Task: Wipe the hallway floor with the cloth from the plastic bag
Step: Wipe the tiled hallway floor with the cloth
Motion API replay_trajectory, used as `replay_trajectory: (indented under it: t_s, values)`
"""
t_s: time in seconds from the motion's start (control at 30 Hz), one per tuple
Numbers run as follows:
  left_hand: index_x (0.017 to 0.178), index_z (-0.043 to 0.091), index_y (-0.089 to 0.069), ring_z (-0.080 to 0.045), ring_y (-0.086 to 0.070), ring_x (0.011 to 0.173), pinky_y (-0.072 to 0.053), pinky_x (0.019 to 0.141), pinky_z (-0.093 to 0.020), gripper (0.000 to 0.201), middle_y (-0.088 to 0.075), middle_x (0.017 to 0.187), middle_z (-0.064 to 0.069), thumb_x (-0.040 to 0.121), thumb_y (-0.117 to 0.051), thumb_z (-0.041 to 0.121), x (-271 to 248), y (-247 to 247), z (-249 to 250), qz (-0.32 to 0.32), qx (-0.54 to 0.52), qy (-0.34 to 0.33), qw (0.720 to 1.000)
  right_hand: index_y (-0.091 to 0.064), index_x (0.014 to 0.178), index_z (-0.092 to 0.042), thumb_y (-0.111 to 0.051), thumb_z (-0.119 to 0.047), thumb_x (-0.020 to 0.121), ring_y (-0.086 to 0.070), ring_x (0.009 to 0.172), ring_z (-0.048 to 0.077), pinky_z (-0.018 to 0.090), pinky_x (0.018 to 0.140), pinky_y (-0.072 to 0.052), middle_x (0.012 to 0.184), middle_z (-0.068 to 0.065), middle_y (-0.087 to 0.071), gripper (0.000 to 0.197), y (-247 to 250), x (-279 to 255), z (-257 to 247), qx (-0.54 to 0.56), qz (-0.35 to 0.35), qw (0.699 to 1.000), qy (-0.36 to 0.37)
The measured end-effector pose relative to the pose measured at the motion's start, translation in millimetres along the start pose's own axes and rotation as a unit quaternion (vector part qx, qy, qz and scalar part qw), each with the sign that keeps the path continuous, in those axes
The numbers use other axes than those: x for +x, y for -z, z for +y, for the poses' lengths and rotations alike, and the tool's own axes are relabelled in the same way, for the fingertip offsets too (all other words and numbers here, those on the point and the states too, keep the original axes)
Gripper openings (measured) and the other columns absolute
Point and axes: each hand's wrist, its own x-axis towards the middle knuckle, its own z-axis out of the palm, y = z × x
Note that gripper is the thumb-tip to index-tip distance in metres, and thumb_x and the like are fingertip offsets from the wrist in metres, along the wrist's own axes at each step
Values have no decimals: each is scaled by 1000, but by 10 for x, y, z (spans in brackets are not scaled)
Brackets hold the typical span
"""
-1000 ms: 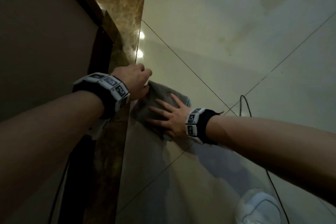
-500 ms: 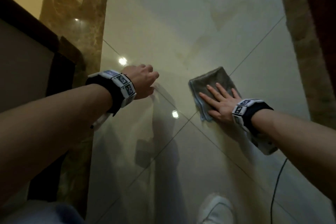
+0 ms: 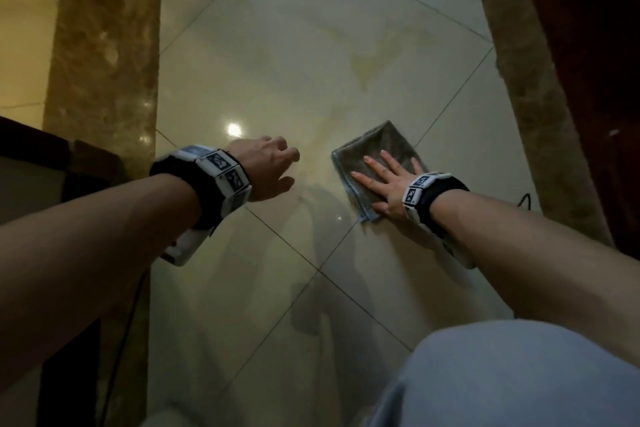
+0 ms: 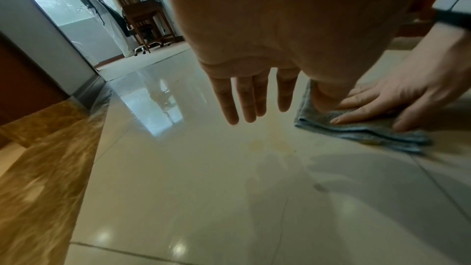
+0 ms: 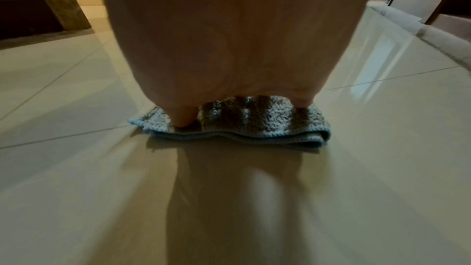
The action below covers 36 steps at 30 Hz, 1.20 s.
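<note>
Sliding right since a second ago: cloth gone from beside the brown marble border on the left to the cream tiles nearer the right-hand border strip, with little further shift over the last half second. Lying folded flat on the floor now, just past a grout-line crossing.

Pressing down with right hand, palm on the fabric, fingers straight and spread, nothing gripped. Hovering left hand just above the tiles, well apart from the cloth, fingers hanging loose and straight, holding nothing.

Doing the stroke well, as a judgement: keeping the palm flat and the pressure even so the folded layers are not riding up or unfolding; overlapping passes; working toward the faint yellowish marks showing on the tile under the left hand; steering clear of the black cable lying by the right border.

Materials: cloth looking like looped grey terry with a pale blue stitched edge, soft, several layers thick. Tiles glossy, hard, mirror-like, throwing back lamp spots and arm shadows, probably slippery. Borders polished mottled stone.
</note>
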Motion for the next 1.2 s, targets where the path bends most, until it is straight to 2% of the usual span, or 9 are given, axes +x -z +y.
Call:
replay_trajectory:
  t_s: [0.1, 0.3, 0.47, 0.7, 1.0, 1.2]
  values:
    - [141, 25, -40, -25, -53, 118, -56, 82, -43, 49, -46, 141, -4, 97, -42, 48, -64, 279, -57, 10, -23, 2, 1000, 22, 145, -51, -32, -56, 99, 30, 145, 23, 67, 114, 2, 157, -11, 33, 72, 49, 38, 40, 9, 5, 1000, -2]
    - [141, 25, -40, -24, -52, 119, -56, 79, -41, 49, -46, 141, -4, 97, -42, 49, -115, 531, -323, 3, 52, 12, 999, 22, 146, -51, -31, -57, 100, 30, 145, 23, 65, 115, 4, 157, -10, 32, 71, 105, 32, 128, 16, 24, 1000, 6]
    - [141, 25, -39, -24, -50, 122, -56, 80, -40, 49, -45, 141, -4, 97, -42, 48, 235, 467, -242, -12, 71, 5, 997, 20, 146, -51, -31, -58, 99, 28, 146, 22, 65, 115, 2, 159, -11, 29, 70, 82, 84, 341, 43, 55, 997, -7]
    - [141, 22, -40, -27, -50, 121, -53, 83, -39, 49, -45, 141, -7, 98, -42, 46, 800, 443, 161, 15, 54, -78, 995, 19, 147, -51, -31, -57, 99, 27, 146, 21, 63, 116, 4, 158, -12, 29, 70, 41, 78, 598, 99, 59, 992, -58]
    - [133, 17, -45, -29, -52, 114, -53, 81, -44, 46, -49, 133, -10, 96, -45, 45, 1374, 123, 373, 41, -21, -65, 997, 22, 146, -51, -31, -62, 97, 21, 148, 21, 58, 119, -5, 158, -11, 29, 73, -257, -205, 1267, 146, 53, 973, -173]
    - [134, 17, -44, -29, -52, 115, -52, 82, -43, 46, -49, 133, -11, 97, -45, 44, 1398, 113, 183, 40, -40, -51, 997, 25, 146, -46, -29, -58, 99, 26, 146, 24, 62, 117, -2, 157, -6, 34, 73, -245, -137, 1219, 164, 46, 966, -193]
